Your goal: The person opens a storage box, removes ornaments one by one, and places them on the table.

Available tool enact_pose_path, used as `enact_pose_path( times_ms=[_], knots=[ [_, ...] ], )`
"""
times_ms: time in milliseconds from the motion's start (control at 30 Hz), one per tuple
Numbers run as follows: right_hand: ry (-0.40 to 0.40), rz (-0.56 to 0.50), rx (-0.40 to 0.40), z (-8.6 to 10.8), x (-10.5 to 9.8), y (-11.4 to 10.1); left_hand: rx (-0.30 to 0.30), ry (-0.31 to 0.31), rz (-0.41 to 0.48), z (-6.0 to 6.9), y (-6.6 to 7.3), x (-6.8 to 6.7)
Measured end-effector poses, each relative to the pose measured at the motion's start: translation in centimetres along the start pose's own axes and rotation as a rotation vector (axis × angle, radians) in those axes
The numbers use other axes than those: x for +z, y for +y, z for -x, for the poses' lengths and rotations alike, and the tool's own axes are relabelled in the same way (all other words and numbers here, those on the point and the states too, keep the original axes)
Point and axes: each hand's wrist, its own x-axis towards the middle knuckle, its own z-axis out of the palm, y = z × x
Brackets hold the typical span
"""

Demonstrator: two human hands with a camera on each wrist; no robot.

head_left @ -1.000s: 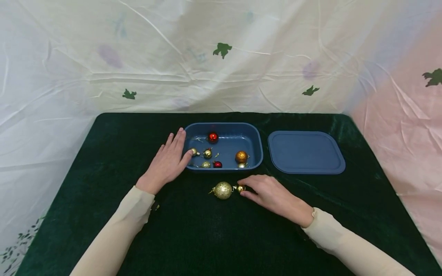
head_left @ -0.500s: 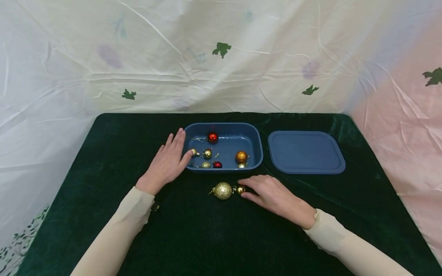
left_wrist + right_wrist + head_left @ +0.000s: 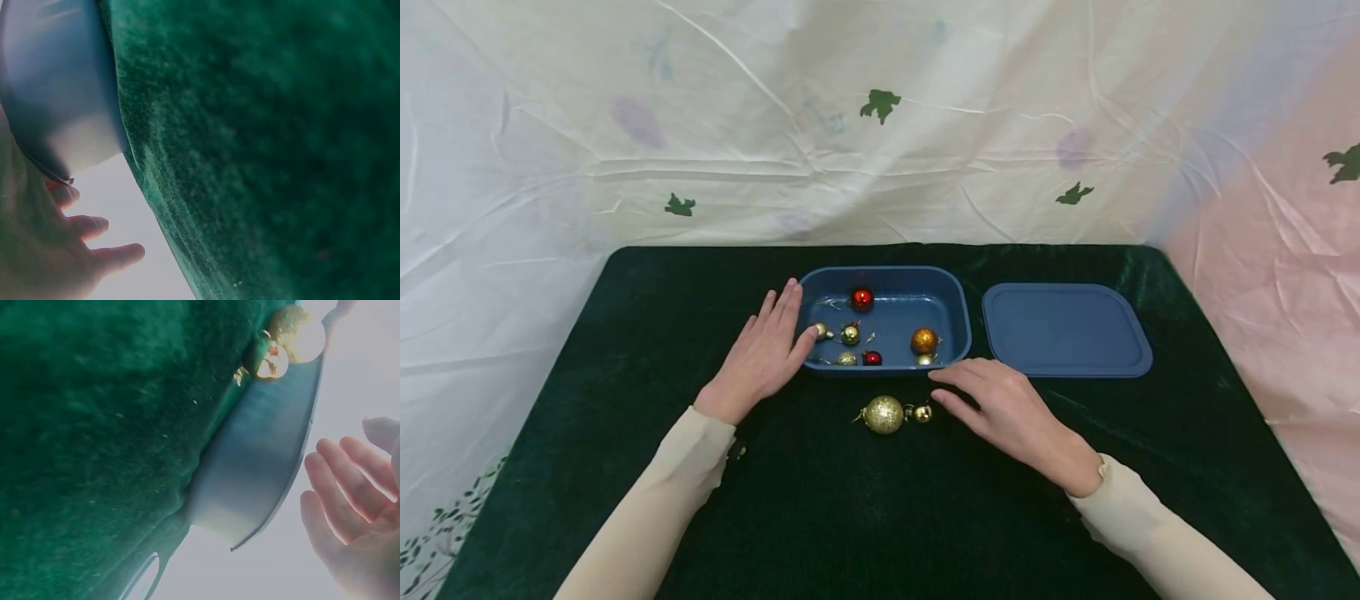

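Step in hand (judged): handling loose baubles. The large glittered gold bauble point(image 3: 883, 414) and small shiny gold bauble point(image 3: 922, 413) lie just outside the blue box's point(image 3: 887, 369) near edge. Right hand point(image 3: 1003, 408): holds nothing, thumb and fingers parted; gripping either bauble calls for lowering, then pinching. Left hand point(image 3: 758, 354): fingers straight at the box's left edge.

A box point(image 3: 898, 317) stands near the far edge of a table point(image 3: 865, 517), left of a lid point(image 3: 1067, 331). Inside, four baubles point(image 3: 850, 333) cluster toward its near left corner, two baubles point(image 3: 924, 339) toward its near right, one bauble point(image 3: 862, 299) along its far edge. A bauble pair point(image 3: 883, 415) lies before it; a left hand point(image 3: 762, 354) lines its left edge, a right hand point(image 3: 1000, 408) its near right corner.
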Motion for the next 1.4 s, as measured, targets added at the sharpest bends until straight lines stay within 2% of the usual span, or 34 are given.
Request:
enact_pose_path(
  times_ms=[200, 433, 700, 867, 1233, 1400],
  knots=[
    [0.077, -0.026, -0.004, -1.1, 0.1, 0.4, -0.001, 0.005, 0.004, 0.1, -0.1, 0.1],
    [0.097, -0.02, -0.012, -2.9, 0.0, 0.5, -0.005, 0.009, 0.003, 0.1, 0.0, 0.2],
    [0.105, 0.003, -0.073, -5.7, -0.5, 0.4, -0.008, 0.006, 0.008, 0.0, 0.4, 0.3],
    [0.068, 0.022, -0.086, -7.0, -0.9, 0.4, -0.01, 0.008, 0.004, 0.0, 0.6, 0.3],
    [-0.064, 0.069, -0.212, -10.4, -1.2, 1.0, -0.006, 0.011, 0.003, 0.0, 0.6, 0.3],
    [-0.136, 0.098, -0.222, -11.9, -1.1, 1.2, -0.002, 0.009, 0.005, 0.0, 0.6, 0.2]
  ],
)
